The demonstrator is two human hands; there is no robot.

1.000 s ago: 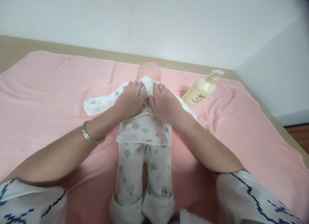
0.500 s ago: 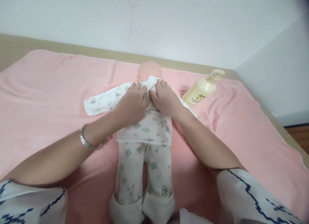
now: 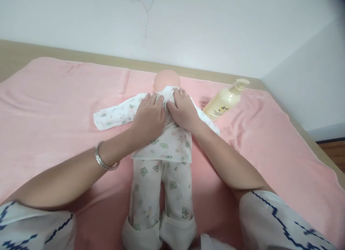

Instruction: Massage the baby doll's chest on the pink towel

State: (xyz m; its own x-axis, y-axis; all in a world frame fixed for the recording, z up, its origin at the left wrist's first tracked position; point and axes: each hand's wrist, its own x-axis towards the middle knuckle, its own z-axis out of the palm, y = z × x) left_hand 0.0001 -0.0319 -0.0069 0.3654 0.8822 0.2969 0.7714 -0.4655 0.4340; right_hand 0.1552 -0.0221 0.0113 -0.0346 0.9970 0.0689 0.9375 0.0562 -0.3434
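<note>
A baby doll lies on its back, its bald head (image 3: 166,80) toward the wall. It wears a white printed baby shirt (image 3: 172,145) and matching baby trousers (image 3: 147,192) with turned-up white cuffs. My left hand (image 3: 151,115) rests flat on the left of the shirt's chest, fingers stretched toward the collar. Opposite it, my right hand (image 3: 184,109) grips the shirt front near the neckline, thumb toward the middle; its fingertips are partly hidden by the cloth. The shirt's left-hand sleeve lies stretched out sideways, and my right forearm partly covers the other sleeve.
A pink blanket (image 3: 54,109) lies under the doll on a wooden surface (image 3: 16,52). To the right, a pale yellow pump bottle (image 3: 222,102) leans at a tilt beside the sleeve. A white wall (image 3: 81,23) stands behind.
My left hand has flattened onto the shirt and its fingers have straightened. The cloth at the collar stands up less. My right hand has hardly moved.
</note>
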